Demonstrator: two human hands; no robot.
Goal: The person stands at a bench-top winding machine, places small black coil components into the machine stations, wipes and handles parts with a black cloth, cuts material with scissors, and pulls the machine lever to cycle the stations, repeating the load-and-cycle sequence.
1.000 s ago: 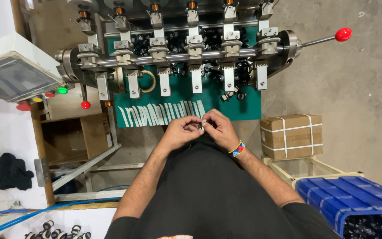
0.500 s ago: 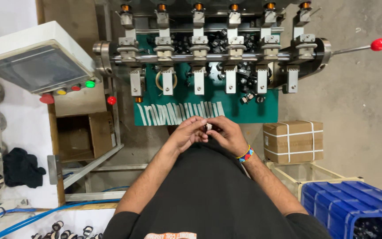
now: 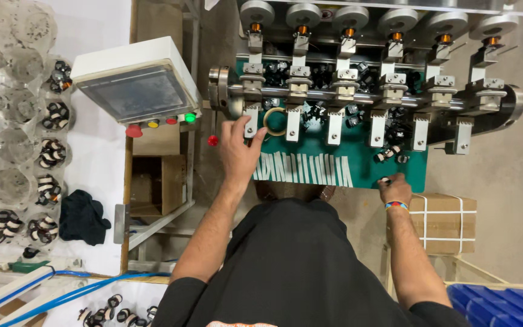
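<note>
The left hand [image 3: 237, 145] reaches far up to the leftmost metal clamp block [image 3: 250, 118] of the winding machine [image 3: 358, 91], its fingers [image 3: 254, 147] spread open and touching the block's lower end, just left of a roll of tan tape [image 3: 275, 121] that lies on the green surface [image 3: 310, 145]. The right hand [image 3: 396, 191] rests at the near right edge of that green surface, its fingers curled closed on a small dark part [image 3: 385, 180], though whether it is truly pinched or only touched I cannot tell. To do this well, the left fingers should press squarely on the block without brushing the tape roll or the red-knobbed lever [image 3: 213, 140] just to the left, and the right hand should keep its small piece steady at the edge so it does not roll off. Along the machine stand 6 stations, each with a copper-coloured spindle [image 3: 253, 27] at the far side and a clamp below, with loose black bobbins [image 3: 388, 152] scattered between them. A row of white paper strips [image 3: 304, 168] lies near the front edge, between the 2 hands. Left of the machine sits a white control box [image 3: 134, 85] with coloured buttons [image 3: 161, 123], and further left clear trays [image 3: 13, 121] hold wound coils. A strapped cardboard box [image 3: 446, 221] stands just beyond the right wrist, and a blue crate [image 3: 503, 306] lies nearer right.
</note>
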